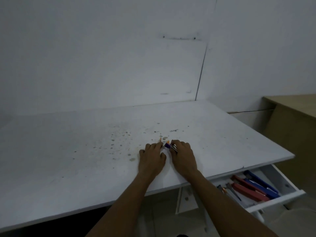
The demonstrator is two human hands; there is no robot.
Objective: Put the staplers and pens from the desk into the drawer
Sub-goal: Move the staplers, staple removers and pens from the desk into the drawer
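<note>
The white desk (pixel 68 159) spread wide under both my arms, its top speckled with dark stains just beyond and to the left of my hands, and a plain white wall (pixel 102 57) rose behind it. Off to the right of my right arm, below the desk's edge, the white drawer (pixel 290 195) stood pulled open. Inside it lay two red staplers (pixel 248 189) and two blue staplers (pixel 261 184) side by side, touching along their lengths, with a few pens (pixel 229 191) lying just to their left, nearer my forearm. Farther right, past the drawer, stood a tan wooden cabinet (pixel 294 120). My left hand (pixel 152 159) rested palm down on the desk, fingers curled forward, and my right hand (pixel 183 156) lay just beside it, the two nearly touching at the fingertips. Between those fingertips I was gathering a small bunch of pens (pixel 166 145) still on the desk: I could make out a purple one, an orange tip and something white, pressed between the fingers of both hands. How many there were I could not tell, since my fingers covered most of them.
</note>
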